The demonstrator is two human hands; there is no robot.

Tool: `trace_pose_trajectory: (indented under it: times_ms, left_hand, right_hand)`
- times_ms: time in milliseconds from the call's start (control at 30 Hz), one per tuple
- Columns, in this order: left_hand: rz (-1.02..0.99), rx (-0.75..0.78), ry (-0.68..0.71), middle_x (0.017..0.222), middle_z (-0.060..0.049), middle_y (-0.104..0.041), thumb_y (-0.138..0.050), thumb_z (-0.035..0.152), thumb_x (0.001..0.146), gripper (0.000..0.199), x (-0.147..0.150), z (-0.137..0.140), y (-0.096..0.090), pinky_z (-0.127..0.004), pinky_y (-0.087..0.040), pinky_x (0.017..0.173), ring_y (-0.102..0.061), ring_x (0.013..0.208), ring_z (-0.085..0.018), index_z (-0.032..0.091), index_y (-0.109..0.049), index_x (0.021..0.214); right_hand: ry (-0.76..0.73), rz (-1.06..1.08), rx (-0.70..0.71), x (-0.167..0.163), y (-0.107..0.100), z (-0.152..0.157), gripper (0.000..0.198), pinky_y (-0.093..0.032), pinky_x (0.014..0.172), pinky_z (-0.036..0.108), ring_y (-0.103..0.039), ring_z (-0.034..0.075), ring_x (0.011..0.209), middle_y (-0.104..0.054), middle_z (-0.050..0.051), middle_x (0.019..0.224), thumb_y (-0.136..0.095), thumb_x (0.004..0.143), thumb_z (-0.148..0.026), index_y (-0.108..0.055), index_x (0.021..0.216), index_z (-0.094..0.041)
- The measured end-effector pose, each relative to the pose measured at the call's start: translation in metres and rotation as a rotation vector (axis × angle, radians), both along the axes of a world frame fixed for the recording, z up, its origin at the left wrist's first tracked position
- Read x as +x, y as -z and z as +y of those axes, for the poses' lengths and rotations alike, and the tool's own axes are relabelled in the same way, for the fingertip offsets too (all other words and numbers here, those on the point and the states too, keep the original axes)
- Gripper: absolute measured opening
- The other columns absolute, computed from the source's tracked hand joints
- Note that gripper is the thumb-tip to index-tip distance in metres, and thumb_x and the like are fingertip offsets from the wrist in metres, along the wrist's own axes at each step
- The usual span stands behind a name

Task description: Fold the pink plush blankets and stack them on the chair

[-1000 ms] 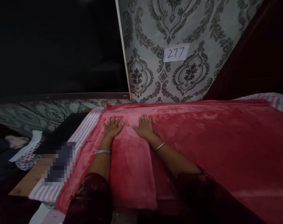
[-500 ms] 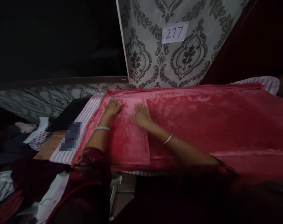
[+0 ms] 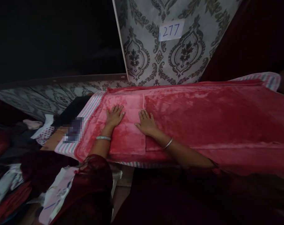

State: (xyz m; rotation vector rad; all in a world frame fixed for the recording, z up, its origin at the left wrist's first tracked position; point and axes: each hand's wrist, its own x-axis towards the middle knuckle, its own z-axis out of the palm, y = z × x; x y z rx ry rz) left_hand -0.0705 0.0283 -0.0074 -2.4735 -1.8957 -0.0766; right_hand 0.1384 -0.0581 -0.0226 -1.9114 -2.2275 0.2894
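Observation:
A red plush blanket (image 3: pixel 193 122) lies spread over the long table, with a folded panel (image 3: pixel 128 140) of the same red plush at its left end. My left hand (image 3: pixel 115 116) rests flat on this panel, fingers spread. Near the panel's right edge, my right hand (image 3: pixel 146 122) lies palm down with the fingers stretched out and the thumb apart. Neither hand grips anything. Under the red plush, a striped cloth (image 3: pixel 91 106) shows along the left end and at the far right corner.
A blurred-out dark object (image 3: pixel 74 129) lies on the striped cloth at left. Behind stand a large dark screen (image 3: pixel 57 40) and a patterned wall with a paper marked 277 (image 3: pixel 172 30). Clothes (image 3: pixel 45 131) are heaped at left. A white stool (image 3: pixel 117 176) is partly visible below.
Both hands have slid a little towards me over the plush; the right hand was blurred by motion and is now still. The camera view has shifted slightly.

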Motion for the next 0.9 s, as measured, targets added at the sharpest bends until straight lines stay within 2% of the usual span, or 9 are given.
trace_pose_trajectory:
  times_ms: [100,200,333,400,500,600,700,800,900]
  left_hand:
    - [0.001,0.004,-0.002,0.167,-0.008,-0.024,-0.021,0.047,0.103,0.061,0.001,0.0,-0.002,-0.065,-0.014,0.12,-0.02,0.154,-0.029,0.024,-0.028,0.16]
    - [0.007,-0.015,-0.003,0.167,-0.008,-0.022,-0.022,0.045,0.103,0.061,0.002,-0.002,-0.007,-0.064,-0.014,0.12,-0.02,0.154,-0.028,0.023,-0.027,0.16]
    - [0.007,-0.027,-0.012,0.167,-0.008,-0.024,-0.026,0.045,0.103,0.06,0.007,-0.012,-0.019,-0.064,-0.017,0.12,-0.02,0.154,-0.029,0.024,-0.029,0.159]
    - [-0.003,-0.005,0.012,0.166,-0.007,-0.025,-0.026,0.047,0.102,0.061,0.011,-0.021,-0.022,-0.065,-0.016,0.12,-0.018,0.154,-0.03,0.025,-0.03,0.159]
    - [0.023,-0.014,0.06,0.168,-0.005,-0.021,-0.027,0.049,0.102,0.062,0.016,-0.034,-0.016,-0.065,-0.016,0.12,-0.015,0.155,-0.03,0.027,-0.027,0.16]
    - [0.065,-0.004,0.05,0.169,-0.004,-0.016,-0.028,0.049,0.101,0.063,0.018,-0.041,-0.005,-0.065,-0.018,0.12,-0.013,0.155,-0.03,0.028,-0.024,0.16]
    - [0.077,0.02,0.043,0.168,-0.005,-0.018,-0.028,0.049,0.101,0.062,0.018,-0.039,0.001,-0.064,-0.018,0.12,-0.012,0.156,-0.03,0.029,-0.025,0.16]
    - [0.081,0.012,0.037,0.168,-0.005,-0.017,-0.029,0.048,0.101,0.062,0.016,-0.037,-0.002,-0.064,-0.017,0.12,-0.012,0.156,-0.03,0.029,-0.025,0.16]
    - [0.078,-0.063,0.017,0.168,-0.008,-0.019,-0.03,0.048,0.101,0.062,0.016,-0.033,-0.014,-0.065,-0.017,0.119,-0.015,0.155,-0.031,0.026,-0.029,0.159]
  right_hand:
    - [0.035,0.012,-0.053,0.016,-0.005,-0.011,0.073,-0.009,0.124,0.047,-0.012,0.027,0.155,-0.013,0.016,0.167,-0.038,0.101,-0.046,-0.021,0.16,-0.006]
    - [0.062,0.066,-0.055,0.012,-0.018,-0.027,0.072,-0.01,0.123,0.05,-0.01,0.029,0.155,-0.013,0.018,0.167,-0.036,0.102,-0.045,-0.022,0.16,-0.005]
    - [-0.179,0.166,0.115,-0.022,-0.031,-0.057,0.075,-0.005,0.124,0.055,-0.006,0.03,0.156,-0.016,0.016,0.167,-0.041,0.099,-0.053,-0.026,0.16,-0.011]
    - [-0.294,0.173,0.138,-0.038,-0.026,-0.069,0.077,-0.003,0.124,0.055,-0.006,0.03,0.156,-0.017,0.015,0.167,-0.045,0.097,-0.056,-0.029,0.159,-0.013]
    - [-0.338,0.142,0.089,-0.043,-0.008,-0.077,0.078,-0.004,0.124,0.056,-0.009,0.032,0.155,-0.022,0.014,0.166,-0.05,0.095,-0.057,-0.034,0.157,-0.013]
    - [-0.319,0.142,0.066,-0.028,0.008,-0.083,0.077,-0.01,0.125,0.053,-0.012,0.031,0.155,-0.024,0.014,0.165,-0.048,0.097,-0.057,-0.033,0.158,-0.012]
    - [-0.303,0.165,0.067,-0.007,0.01,-0.094,0.075,-0.014,0.125,0.05,-0.014,0.027,0.155,-0.023,0.013,0.165,-0.047,0.098,-0.055,-0.033,0.158,-0.013]
    - [-0.323,0.195,-0.012,0.016,-0.002,-0.104,0.073,-0.014,0.126,0.048,-0.018,0.026,0.154,-0.024,0.013,0.165,-0.052,0.097,-0.049,-0.034,0.157,-0.01]
    - [-0.321,0.233,-0.043,0.042,-0.022,-0.097,0.069,-0.016,0.125,0.047,-0.024,0.027,0.152,-0.032,0.015,0.162,-0.052,0.097,-0.045,-0.038,0.155,-0.009]
